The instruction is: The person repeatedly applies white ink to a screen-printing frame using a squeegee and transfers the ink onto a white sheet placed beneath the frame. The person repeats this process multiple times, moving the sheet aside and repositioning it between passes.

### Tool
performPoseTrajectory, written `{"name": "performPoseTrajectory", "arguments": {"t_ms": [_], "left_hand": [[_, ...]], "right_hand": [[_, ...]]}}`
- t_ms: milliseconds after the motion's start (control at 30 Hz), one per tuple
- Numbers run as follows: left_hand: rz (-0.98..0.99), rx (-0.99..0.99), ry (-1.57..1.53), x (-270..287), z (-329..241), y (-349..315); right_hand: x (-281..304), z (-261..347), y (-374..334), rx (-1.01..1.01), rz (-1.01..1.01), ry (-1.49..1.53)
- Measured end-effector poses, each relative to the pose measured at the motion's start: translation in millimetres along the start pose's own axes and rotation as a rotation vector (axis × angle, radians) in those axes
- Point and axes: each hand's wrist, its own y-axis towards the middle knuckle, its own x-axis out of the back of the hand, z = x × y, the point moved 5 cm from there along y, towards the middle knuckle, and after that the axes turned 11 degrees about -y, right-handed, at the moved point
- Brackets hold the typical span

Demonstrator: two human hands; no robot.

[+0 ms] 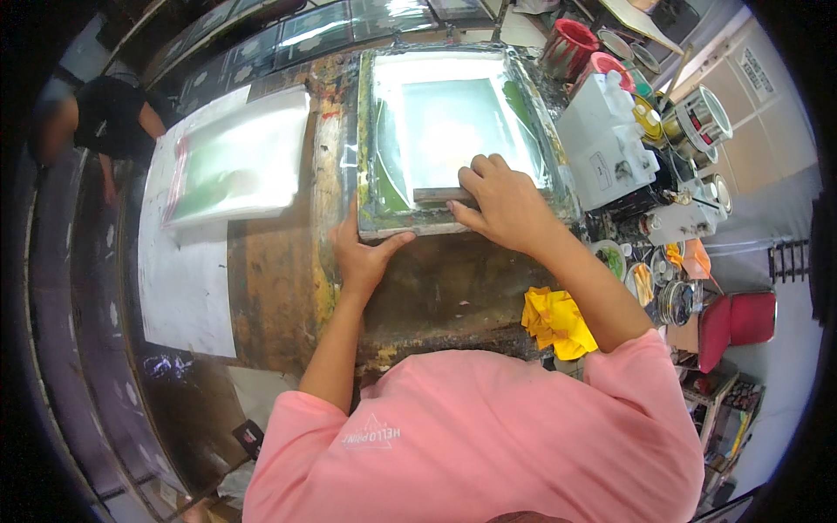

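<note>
A screen printing frame (367,131) lies on the stained work table in front of me, its pale mesh edged with green and shining with glare. My right hand (508,207) is closed around a squeegee (438,195), a short dark bar resting across the near part of the mesh. At the frame's near left corner my left hand (362,261) grips the rim, thumb along the near edge and fingers up the left side. To the left sits a stack of clear, shiny plastic sheets (240,161) on white paper (185,292).
A crumpled yellow cloth (558,322) lies by my right forearm. White jugs (602,139), a red bucket (571,48) and several paint cans (697,118) crowd the right side. Another person (109,113) leans in at the far left beside long racks. A red chair (741,322) stands at right.
</note>
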Motion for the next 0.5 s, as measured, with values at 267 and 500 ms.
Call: {"name": "performPoseTrajectory", "arguments": {"t_ms": [267, 500], "left_hand": [[-0.138, -0.263, -0.547, 18, -81, 60], [0.130, -0.181, 0.859, -22, -14, 5]], "right_hand": [[115, -15, 63, 0.005, -0.636, -0.289], [162, -40, 114, -0.049, -0.623, -0.191]]}}
